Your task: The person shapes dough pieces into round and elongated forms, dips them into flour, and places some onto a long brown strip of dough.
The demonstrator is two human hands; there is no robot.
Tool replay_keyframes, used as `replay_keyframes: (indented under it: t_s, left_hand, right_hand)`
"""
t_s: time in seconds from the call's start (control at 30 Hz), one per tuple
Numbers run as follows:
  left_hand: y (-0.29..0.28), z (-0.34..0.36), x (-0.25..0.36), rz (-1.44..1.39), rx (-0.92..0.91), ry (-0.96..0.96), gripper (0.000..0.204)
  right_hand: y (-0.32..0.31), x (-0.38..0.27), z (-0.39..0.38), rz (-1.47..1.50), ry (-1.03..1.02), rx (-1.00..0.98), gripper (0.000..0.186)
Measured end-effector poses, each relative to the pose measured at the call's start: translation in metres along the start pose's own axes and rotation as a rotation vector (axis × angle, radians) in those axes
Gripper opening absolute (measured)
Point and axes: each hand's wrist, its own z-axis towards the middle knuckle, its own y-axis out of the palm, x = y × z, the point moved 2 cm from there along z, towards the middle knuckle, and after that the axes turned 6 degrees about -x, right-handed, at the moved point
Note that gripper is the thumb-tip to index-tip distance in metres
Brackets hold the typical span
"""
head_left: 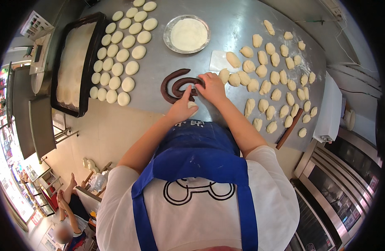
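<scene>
A coiled rope of dark brown paste (169, 86) lies on the steel table in front of me. My right hand (212, 88) is closed at the coil's right side, its fingers gripping the rope. Close beside it, my left hand (180, 109) is bent around a pale piece of dough (193, 109), largely hidden by the hand. One left finger stretches up against the paste. Just beyond my right hand, several dough lumps (234, 79) lie near a white scraper (218, 61).
Rows of round, flattened dough pieces (128, 84) sit at the left, beside a black-rimmed baking tray (101, 31). A metal bowl of flour (188, 35) stands farther back. Many loose dough lumps (276, 94) and a wooden rolling pin (289, 129) occupy the right. Another person (75, 224) sits at lower left.
</scene>
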Motion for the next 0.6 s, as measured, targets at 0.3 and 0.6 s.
replay_keyframes:
  t_s: [0.3,0.6]
  left_hand:
    - [-0.001,0.038,0.012,0.386,-0.108,-0.121,0.104]
    - [-0.009,0.041,0.028,0.596,-0.228,-0.166,0.099]
  right_hand:
    - [0.025,0.013,0.015,-0.103,-0.126,-0.108,0.021]
    - [0.011,0.035,0.003,0.411,0.167,-0.491,0.027]
